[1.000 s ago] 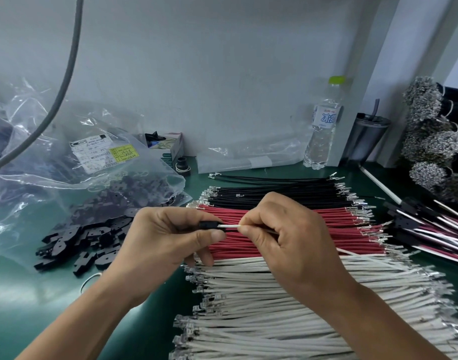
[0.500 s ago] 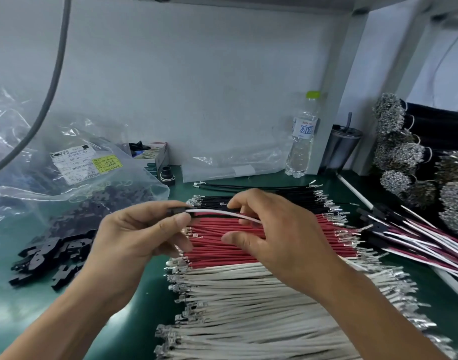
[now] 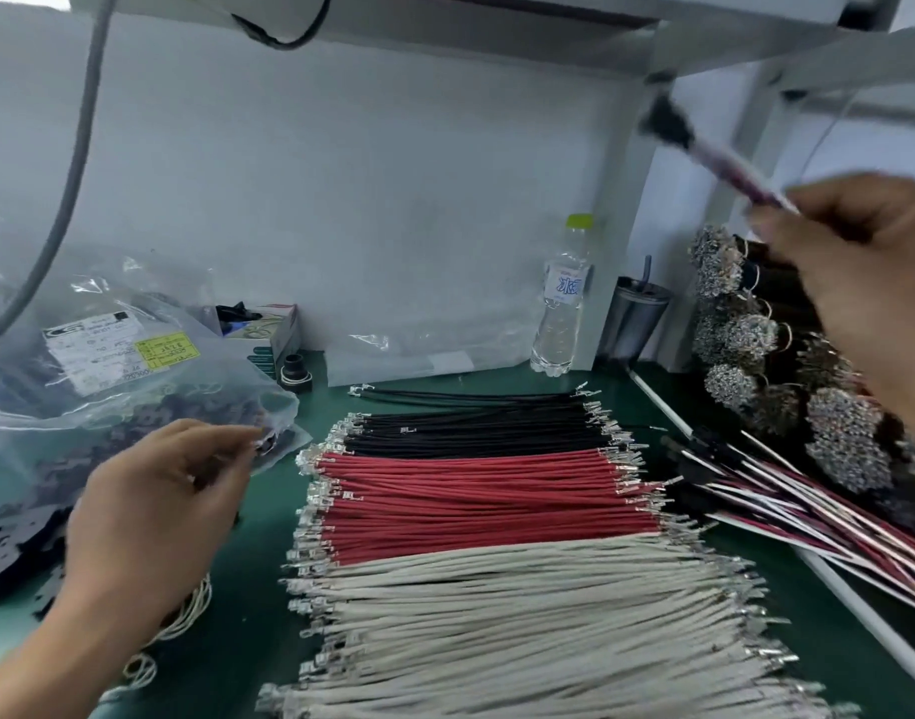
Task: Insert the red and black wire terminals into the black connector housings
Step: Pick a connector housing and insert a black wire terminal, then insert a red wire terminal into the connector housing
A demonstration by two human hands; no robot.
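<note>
- The right hand point(image 3: 859, 282), blurred, is raised at the far right, pinching a finished wire assembly point(image 3: 725, 163) with its black connector housing point(image 3: 665, 121) uppermost.
- The left hand point(image 3: 154, 516) hovers by the plastic bag point(image 3: 82, 365), fingers loosely curled; whether it holds anything, I can't tell.
- Black wires point(image 3: 476, 428), red wires point(image 3: 476, 500) and white wires point(image 3: 522, 614) lie in rows on the green mat point(image 3: 247, 589).

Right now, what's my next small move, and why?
Probably drop the finished harness that your raised right hand holds onto the finished pile at right, while your left hand, reaching at the bag, picks a fresh black housing.
</note>
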